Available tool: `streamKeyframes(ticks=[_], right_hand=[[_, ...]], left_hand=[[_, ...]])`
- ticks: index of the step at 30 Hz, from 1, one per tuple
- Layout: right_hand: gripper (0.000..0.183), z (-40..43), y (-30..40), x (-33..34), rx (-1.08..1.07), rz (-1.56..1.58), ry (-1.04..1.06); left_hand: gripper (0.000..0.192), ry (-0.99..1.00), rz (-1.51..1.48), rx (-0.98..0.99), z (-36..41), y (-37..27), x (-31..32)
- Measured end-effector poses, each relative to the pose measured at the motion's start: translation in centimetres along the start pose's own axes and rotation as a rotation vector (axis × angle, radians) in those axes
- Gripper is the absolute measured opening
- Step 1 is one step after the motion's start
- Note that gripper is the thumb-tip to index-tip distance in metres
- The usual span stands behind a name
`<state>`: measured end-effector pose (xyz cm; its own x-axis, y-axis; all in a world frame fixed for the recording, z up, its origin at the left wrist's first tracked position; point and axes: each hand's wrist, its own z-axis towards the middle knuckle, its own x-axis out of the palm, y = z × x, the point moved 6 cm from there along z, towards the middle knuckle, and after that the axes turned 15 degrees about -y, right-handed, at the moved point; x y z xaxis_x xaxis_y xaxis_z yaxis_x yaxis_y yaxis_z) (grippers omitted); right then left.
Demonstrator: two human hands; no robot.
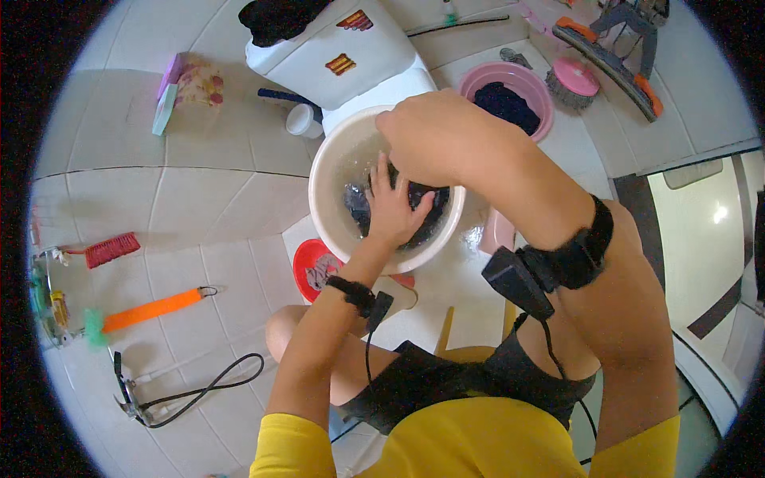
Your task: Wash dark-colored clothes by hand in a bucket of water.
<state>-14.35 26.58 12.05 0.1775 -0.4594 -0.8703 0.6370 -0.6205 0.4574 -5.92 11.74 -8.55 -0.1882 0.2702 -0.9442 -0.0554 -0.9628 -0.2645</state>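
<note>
A cream plastic basin (323, 209) holds water and dark wet cloth (435, 209). My left hand (394, 209) reaches into it with fingers spread, palm down over the cloth and not gripping it. Above the far right part of the basin, my right hand (427, 137) is bent at the wrist with its fingers curled. Its fingertips are hidden beneath it, so I cannot tell whether it pinches some of the cloth. Black straps with small boxes and cables sit on both of my arms.
Behind the basin stands a white toilet (352, 54). A pink basin (547, 113) with dark cloth lies at the far right, beside a pink round brush (575, 77). A red bowl (302, 275) with grey cloth stands left. A hose (203, 391) hangs on the tiled wall.
</note>
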Motion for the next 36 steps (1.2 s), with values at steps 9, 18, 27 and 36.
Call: streamKeyframes(ticks=[9, 18, 27, 36], right_hand=[[0.037, -0.4, 1.7, -0.6, -0.018, 0.094, 0.048], [0.034, 1.3, 1.6, 0.9, -0.057, 0.001, 0.087], [0.031, 1.2, 0.6, 0.5, 0.002, -0.005, 0.062], [0.030, 0.2, 0.0, 0.2, 0.012, 0.016, 0.030]], left_hand=[[0.088, 0.127, 0.072, -0.093, 4.1, 0.7, 3.1], [0.077, 0.177, -0.196, -0.468, 5.7, 10.9, 4.9], [0.036, -0.294, -0.730, -0.678, 6.2, 6.1, -11.0], [0.036, -0.312, -0.328, -0.427, 6.6, 4.6, -13.0]])
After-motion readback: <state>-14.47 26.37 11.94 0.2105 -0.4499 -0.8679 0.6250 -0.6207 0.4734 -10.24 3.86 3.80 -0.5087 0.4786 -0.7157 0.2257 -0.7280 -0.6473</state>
